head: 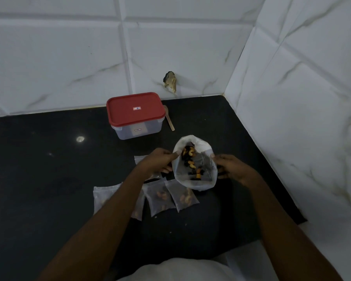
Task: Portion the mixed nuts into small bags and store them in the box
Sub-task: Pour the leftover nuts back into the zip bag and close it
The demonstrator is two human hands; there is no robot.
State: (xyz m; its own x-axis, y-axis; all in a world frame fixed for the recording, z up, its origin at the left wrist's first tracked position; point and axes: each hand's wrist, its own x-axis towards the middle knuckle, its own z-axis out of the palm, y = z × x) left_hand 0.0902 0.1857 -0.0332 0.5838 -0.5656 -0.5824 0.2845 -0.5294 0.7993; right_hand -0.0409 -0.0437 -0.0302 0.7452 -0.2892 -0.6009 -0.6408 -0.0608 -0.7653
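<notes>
L grip [160, 162] & R grip [232, 167] each pinch nut bag [201, 184] rim, bag btwn them.

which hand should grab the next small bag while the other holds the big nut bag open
Left, probably. The left hand pinches the big bag's left rim, right beside the small bags lying on that side. The right hand grips the opposite rim, with the big bag between it and them.

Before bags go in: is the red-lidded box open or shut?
Shut. The red lid sits flat on the clear box, covering its whole rim.
</notes>
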